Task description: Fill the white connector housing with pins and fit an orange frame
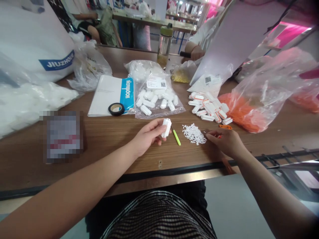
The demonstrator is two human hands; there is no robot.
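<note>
My left hand (pixel 152 132) is closed around a white plastic casing (pixel 166 128), held upright between thumb and fingers above the table. At the right edge of a pile of tiny white plastic pieces (pixel 194 134), my right hand (pixel 225 141) has thumb and fingertips pinched together. A bit of orange shows under its fingers; what the fingertips grip is too small to make out. Just beyond that hand lies an orange plastic frame (pixel 225 126). Between the left hand and the pile is a tool with a yellow-green handle (pixel 176 137).
Behind the pile are white casings with orange strips (pixel 209 107) and a bag of orange parts (pixel 251 113). A bag of white casings (pixel 159 96), a notebook (pixel 107 96), black tape (pixel 116 109) and a bottle (pixel 164 46) stand farther back. A co-worker's hand (pixel 197 53) shows beyond.
</note>
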